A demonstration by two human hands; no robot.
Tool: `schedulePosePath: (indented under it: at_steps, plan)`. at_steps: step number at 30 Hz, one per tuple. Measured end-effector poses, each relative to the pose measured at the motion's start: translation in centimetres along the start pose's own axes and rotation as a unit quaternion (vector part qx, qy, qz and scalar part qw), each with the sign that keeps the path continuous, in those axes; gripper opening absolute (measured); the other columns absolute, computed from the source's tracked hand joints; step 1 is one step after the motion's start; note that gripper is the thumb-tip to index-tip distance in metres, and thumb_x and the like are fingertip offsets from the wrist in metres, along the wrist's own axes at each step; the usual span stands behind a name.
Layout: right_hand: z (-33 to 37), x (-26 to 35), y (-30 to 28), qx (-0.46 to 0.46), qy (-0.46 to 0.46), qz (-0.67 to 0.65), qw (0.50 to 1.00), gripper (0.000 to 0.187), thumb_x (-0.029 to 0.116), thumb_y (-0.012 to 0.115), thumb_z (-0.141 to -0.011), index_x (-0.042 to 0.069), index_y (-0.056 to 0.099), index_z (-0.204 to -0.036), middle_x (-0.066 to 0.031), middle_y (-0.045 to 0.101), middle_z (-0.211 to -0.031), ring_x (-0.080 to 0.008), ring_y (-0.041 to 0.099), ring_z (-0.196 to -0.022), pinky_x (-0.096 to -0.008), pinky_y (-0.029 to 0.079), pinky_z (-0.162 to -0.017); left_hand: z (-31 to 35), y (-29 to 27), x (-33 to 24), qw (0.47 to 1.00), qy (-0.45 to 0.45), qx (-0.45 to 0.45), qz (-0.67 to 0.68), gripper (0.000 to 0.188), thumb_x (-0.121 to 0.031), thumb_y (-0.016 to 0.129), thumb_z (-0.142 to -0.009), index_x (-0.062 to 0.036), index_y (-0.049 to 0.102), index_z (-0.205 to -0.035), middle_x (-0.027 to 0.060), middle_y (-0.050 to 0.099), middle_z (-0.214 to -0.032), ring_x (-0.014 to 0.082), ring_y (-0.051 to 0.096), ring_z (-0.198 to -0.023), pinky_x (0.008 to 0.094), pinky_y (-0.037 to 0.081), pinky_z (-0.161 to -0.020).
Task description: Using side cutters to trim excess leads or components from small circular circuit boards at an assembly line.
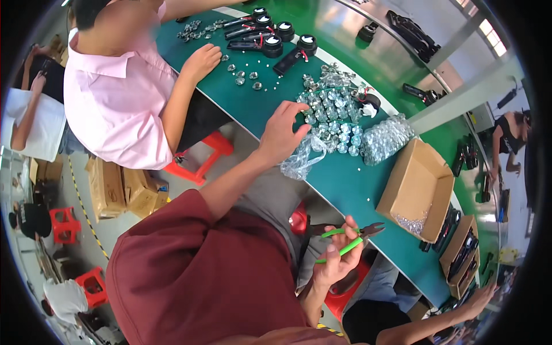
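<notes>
My left hand [282,133] reaches over the table's near edge with thumb and forefinger apart, nothing visible between them. Its fingertips are beside a pile of clear, faceted, crystal-like pieces [330,106]; whether they touch is hard to tell. A crumpled clear plastic bag [299,159] lies just right of this hand at the edge. To the right of the pile rests a bulging clear bag [388,140] of similar pieces. In front of my body, off the table, my right hand [339,261] grips green-handled cutting pliers [352,246], their jaws apart and pointing right.
A cardboard box [397,184] with small clear bits stands on the green table [345,187]. Black devices with round ends [271,46] lie farther left. A co-worker in a pink shirt [115,109] sits at the left, one hand [202,62] near loose crystals. Another person's arm extends at lower right.
</notes>
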State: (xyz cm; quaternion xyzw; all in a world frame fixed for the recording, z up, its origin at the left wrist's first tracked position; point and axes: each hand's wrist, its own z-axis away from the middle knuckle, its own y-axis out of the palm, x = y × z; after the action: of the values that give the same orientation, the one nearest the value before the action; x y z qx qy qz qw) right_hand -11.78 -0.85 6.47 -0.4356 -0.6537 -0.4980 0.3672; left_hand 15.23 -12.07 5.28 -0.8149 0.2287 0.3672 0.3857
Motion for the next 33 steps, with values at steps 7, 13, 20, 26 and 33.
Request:
schedulePosePath:
  at_steps: [7,13,20,26,33]
  plan:
    - [-5.5,-2.1,0.9,0.082,0.027,0.058,0.995,0.048,0.000,0.060,-0.080,-0.005,0.056,-0.127,-0.0274,0.049,-0.144,-0.0292,0.064,-0.105,-0.0432,0.053,-0.094,0.1,0.9,0.7,0.987,-0.093,-0.041,0.124,0.037,-0.002,0.071,-0.083,-0.0031,0.061,-0.119,0.0082,0.064,-0.090,0.0160,0.059,-0.065,0.0307,0.050,-0.061]
    - [-9.8,-4.1,2.0,0.116,0.047,0.056,0.991,0.046,0.000,0.059,-0.076,-0.007,0.060,-0.121,-0.0312,0.053,-0.137,-0.0297,0.064,-0.100,-0.0412,0.054,-0.086,-1.3,0.7,-0.6,0.987,-0.160,-0.022,0.007,0.058,-0.028,0.085,-0.077,-0.0091,0.060,-0.126,0.0034,0.063,-0.081,0.0163,0.059,-0.063,0.0329,0.049,-0.061]
    - [-11.0,-4.9,1.5,0.105,0.053,0.022,0.993,0.040,0.001,0.058,-0.079,-0.007,0.056,-0.118,-0.0315,0.054,-0.133,-0.0288,0.062,-0.104,-0.0437,0.059,-0.083,-1.4,0.1,0.1,0.982,-0.157,-0.007,0.101,0.052,-0.014,0.083,-0.077,-0.0070,0.063,-0.124,0.0042,0.061,-0.084,0.0160,0.058,-0.064,0.0325,0.049,-0.062]
    - [-10.1,-5.4,1.8,0.065,-0.025,0.044,0.997,0.043,-0.006,0.049,-0.079,-0.006,0.054,-0.121,-0.0285,0.054,-0.135,-0.0264,0.064,-0.099,-0.0459,0.060,-0.082,-1.1,0.3,0.2,0.998,0.027,-0.031,-0.039,0.026,-0.011,0.079,-0.082,-0.0062,0.070,-0.105,0.0103,0.059,-0.107,0.0269,0.063,-0.094,0.0377,0.053,-0.078]
    - [-10.0,-6.3,1.0,0.018,-0.029,-0.008,0.999,0.039,-0.008,0.050,-0.082,-0.005,0.055,-0.120,-0.0272,0.055,-0.134,-0.0235,0.062,-0.093,-0.0463,0.060,-0.080,-2.3,-0.7,1.7,0.995,0.095,0.005,-0.024,0.033,-0.013,0.079,-0.081,-0.0034,0.063,-0.108,0.0111,0.060,-0.113,0.0314,0.062,-0.102,0.0431,0.054,-0.081]
